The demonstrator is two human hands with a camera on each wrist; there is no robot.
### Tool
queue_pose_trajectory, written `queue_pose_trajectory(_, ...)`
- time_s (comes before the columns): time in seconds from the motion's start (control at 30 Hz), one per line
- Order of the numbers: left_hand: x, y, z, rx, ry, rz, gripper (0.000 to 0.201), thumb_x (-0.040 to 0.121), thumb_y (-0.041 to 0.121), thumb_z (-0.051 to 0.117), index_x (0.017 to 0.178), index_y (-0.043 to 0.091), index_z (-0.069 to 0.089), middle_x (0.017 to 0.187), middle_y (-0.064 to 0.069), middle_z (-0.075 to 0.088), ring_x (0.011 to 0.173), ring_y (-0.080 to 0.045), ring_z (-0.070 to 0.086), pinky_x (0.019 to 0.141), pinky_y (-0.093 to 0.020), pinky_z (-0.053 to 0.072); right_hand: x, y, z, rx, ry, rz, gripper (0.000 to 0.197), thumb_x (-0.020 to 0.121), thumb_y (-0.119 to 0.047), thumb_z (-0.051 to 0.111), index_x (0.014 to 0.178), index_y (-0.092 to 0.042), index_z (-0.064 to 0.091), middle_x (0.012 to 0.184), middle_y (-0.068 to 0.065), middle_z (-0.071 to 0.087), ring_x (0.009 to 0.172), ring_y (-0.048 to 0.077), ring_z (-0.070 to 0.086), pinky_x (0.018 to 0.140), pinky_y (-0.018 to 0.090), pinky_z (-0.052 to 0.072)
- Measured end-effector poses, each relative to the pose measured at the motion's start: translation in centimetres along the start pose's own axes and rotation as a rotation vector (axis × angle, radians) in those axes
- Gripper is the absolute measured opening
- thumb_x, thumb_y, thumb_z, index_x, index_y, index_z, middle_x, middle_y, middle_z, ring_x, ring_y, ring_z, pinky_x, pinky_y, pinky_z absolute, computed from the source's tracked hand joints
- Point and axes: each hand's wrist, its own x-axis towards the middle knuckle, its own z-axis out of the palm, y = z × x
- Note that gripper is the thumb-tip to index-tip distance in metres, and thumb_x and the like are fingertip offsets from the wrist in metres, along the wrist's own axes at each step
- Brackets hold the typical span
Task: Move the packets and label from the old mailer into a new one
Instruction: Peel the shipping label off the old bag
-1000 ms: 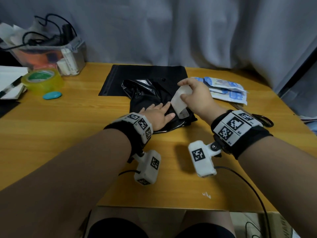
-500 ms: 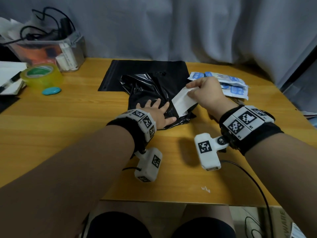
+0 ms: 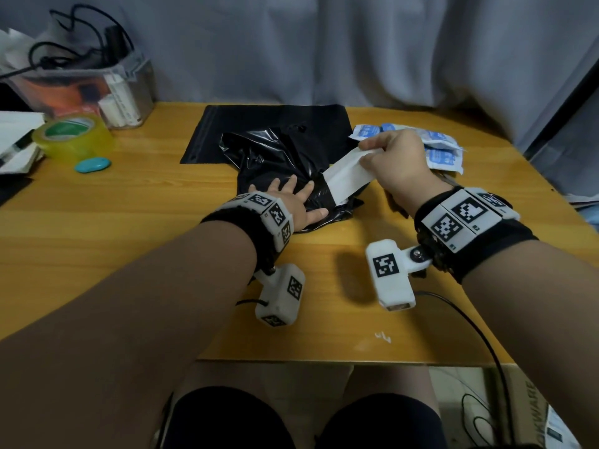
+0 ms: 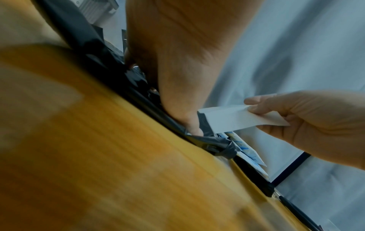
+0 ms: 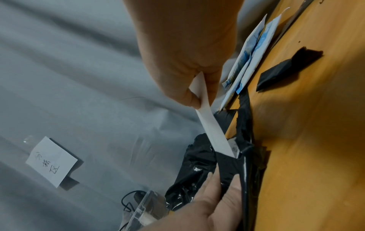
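A crumpled black old mailer (image 3: pixel 275 157) lies mid-table on top of a flat black new mailer (image 3: pixel 259 121). My left hand (image 3: pixel 298 205) presses flat on the crumpled mailer, fingers spread. My right hand (image 3: pixel 385 157) pinches the free end of a white label (image 3: pixel 343 179) and holds it stretched up to the right; its lower end still sticks to the old mailer (image 5: pixel 227 162). In the right wrist view the label (image 5: pixel 213 129) runs from my thumb and fingers down to the black plastic. Blue-and-white packets (image 3: pixel 437 147) lie on the table behind my right hand.
At the left stand a yellow tape roll (image 3: pixel 71 137), a turquoise oval object (image 3: pixel 92 164), papers (image 3: pixel 16 137) and a clear box of cables (image 3: pixel 81 89). A grey curtain (image 3: pixel 324 43) closes the back. The wooden table (image 3: pixel 129 228) is bare in front.
My right hand has pulled the label further up and to the right, peeling more of it off the old mailer. My left hand stays pressed on the mailer.
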Motion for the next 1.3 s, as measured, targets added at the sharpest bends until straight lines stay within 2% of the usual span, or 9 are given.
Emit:
queue_pose_trajectory(0.1,0.0,0.1,0.1,0.004,0.000,-0.007,0.075,0.085,0.074,0.018,0.146,0.041,-0.013,0.157,0.008,-0.017,0.146,-0.024,-0.010,0.113,-0.062,0.003,-0.2,0.1,-0.4,0.005,0.016,0.019,0.030,0.090,-0.007,0.057,0.118,-0.010,0.065,0.130,0.009,0.057,0.121,0.022,0.052,0.100,0.027,0.043)
queue_pose_trajectory(0.33,-0.1,0.0,0.2,0.001,-0.007,-0.013,0.075,0.086,0.073,0.018,0.146,0.040,-0.014,0.157,0.008,-0.018,0.146,-0.023,-0.011,0.113,-0.062,0.003,-0.6,-0.1,-1.3,0.014,0.031,0.021,0.030,0.089,-0.007,0.059,0.118,-0.010,0.065,0.126,0.009,0.059,0.117,0.020,0.054,0.095,0.021,0.040)
queue_pose_trajectory(0.5,-0.3,-0.1,0.3,0.003,-0.006,-0.020,0.075,0.085,0.074,0.018,0.145,0.041,-0.014,0.157,0.007,-0.018,0.146,-0.024,-0.010,0.113,-0.062,0.003,-0.9,-0.5,-1.4,0.003,0.035,0.008,0.030,0.090,-0.006,0.058,0.118,-0.011,0.065,0.128,0.009,0.058,0.117,0.022,0.054,0.097,0.025,0.042)
queue_pose_trajectory(0.67,-0.6,-0.5,0.8,-0.017,-0.012,-0.028,0.075,0.085,0.074,0.018,0.145,0.042,-0.015,0.157,0.008,-0.020,0.146,-0.024,-0.012,0.112,-0.063,0.004,-1.4,-0.4,-1.6,0.008,0.035,0.017,0.030,0.090,-0.006,0.058,0.119,-0.012,0.064,0.131,0.007,0.056,0.123,0.020,0.050,0.102,0.027,0.039)
queue_pose_trajectory(0.9,-1.3,-0.7,1.0,-0.018,-0.012,-0.042,0.075,0.086,0.073,0.018,0.145,0.042,-0.015,0.157,0.008,-0.020,0.146,-0.024,-0.012,0.112,-0.064,0.005,-1.8,-0.5,-1.7,0.016,0.056,0.020,0.030,0.090,-0.007,0.058,0.119,-0.013,0.064,0.130,0.007,0.057,0.120,0.021,0.051,0.101,0.029,0.043)
queue_pose_trajectory(1.03,-1.8,-1.0,1.2,-0.024,-0.012,-0.044,0.075,0.085,0.073,0.018,0.145,0.042,-0.015,0.156,0.009,-0.020,0.146,-0.023,-0.013,0.112,-0.064,0.004,-2.4,-0.5,-1.7,0.043,0.054,0.017,0.030,0.089,-0.004,0.058,0.118,-0.008,0.065,0.128,0.008,0.059,0.121,0.021,0.051,0.105,0.030,0.041)
queue_pose_trajectory(1.3,-2.7,-1.5,1.8,-0.033,0.002,-0.050,0.076,0.084,0.075,0.017,0.145,0.042,-0.015,0.157,0.009,-0.020,0.146,-0.023,-0.012,0.112,-0.064,0.004,-3.1,-0.7,-1.8,0.043,0.062,0.023,0.030,0.089,-0.003,0.056,0.117,-0.009,0.066,0.125,0.008,0.060,0.118,0.020,0.053,0.099,0.027,0.043)
